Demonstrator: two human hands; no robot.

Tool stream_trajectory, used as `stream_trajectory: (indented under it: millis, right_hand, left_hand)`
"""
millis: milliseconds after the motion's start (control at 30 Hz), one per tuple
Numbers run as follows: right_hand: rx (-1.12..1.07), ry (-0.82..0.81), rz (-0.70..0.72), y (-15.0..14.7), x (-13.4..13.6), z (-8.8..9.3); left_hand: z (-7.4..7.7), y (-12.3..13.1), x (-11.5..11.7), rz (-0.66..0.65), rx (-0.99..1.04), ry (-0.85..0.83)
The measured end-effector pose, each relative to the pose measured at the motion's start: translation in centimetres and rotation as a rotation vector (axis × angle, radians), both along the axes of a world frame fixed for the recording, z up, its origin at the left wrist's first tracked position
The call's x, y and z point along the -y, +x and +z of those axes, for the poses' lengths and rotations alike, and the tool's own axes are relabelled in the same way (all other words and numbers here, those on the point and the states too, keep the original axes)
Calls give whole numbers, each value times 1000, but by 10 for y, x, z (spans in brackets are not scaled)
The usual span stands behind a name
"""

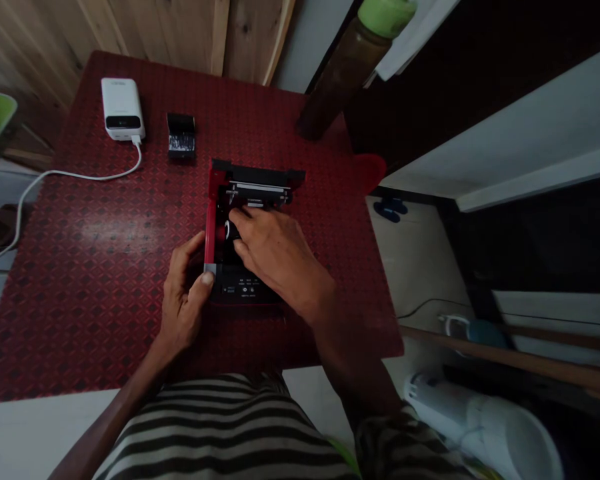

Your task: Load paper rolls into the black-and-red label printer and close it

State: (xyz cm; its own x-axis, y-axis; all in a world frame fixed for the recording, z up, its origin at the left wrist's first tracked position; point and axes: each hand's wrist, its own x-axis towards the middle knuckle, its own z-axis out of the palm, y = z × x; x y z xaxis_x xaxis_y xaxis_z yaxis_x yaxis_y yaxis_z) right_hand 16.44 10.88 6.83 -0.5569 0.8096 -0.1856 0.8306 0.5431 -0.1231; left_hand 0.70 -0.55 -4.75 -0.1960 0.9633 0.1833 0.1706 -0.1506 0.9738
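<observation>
A small red and black device [245, 287] with its lid raised lies on the red patterned table [105, 267]. My left hand [184, 293] holds the device's left front corner, thumb on the top and fingers along the side. Inside the open compartment, my right hand [275, 250] reaches down with bent fingers around a dark roll [230, 230] with a white ring at its end. The palm hides most of the roll. A printed label panel shows at the device's front.
A white power bank [123, 107] with a cable stands at the back left, beside a small black item [181, 136]. A tall brown bottle with a green cap [343, 73] rises at the back right. A red round object [373, 173] shows past the right edge.
</observation>
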Motion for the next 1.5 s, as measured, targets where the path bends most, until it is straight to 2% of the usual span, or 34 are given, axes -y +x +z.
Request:
stream_trajectory:
  millis: [167,267,367,433,533,667,800,1067,1200,1333,1400,1500]
  right_hand:
    - [-199,198,-65,19,28,2]
    - [-494,313,-129,54,45,4]
    - [-793,405,-281,94,40,-5]
    - [-940,456,-451,114,23,-24]
    - [-1203,398,-647,127,-10,-68]
    - [-1228,220,-680,122,-37,-119]
    - [-1096,140,-671,114,-37,-141]
    - [-961,92,-655,121,-28,-139]
    - [-1007,63,-745,137,15,-129]
    - [-1010,-55,-696,137,61,-118]
    - [-1012,-96,-631,127,71,-118]
    - [-1020,-100,-572,111,69,-124]
  left_hand:
    - [4,2,-1,13,29,6]
    - [5,2,-1,11,34,-16]
    - [6,3,-1,30,43,-30]
    - [5,3,-1,51,41,-30]
    - [7,3,-2,58,8,-40]
    - [11,3,-3,52,-7,-51]
    - [14,6,-4,90,-13,-56]
    - [13,5,-4,72,7,-49]
    - [12,3,-3,50,2,-44]
    - [11,5,-3,67,-14,-46]
    - [11,5,-3,82,-23,-39]
    - [9,4,-3,82,-36,-38]
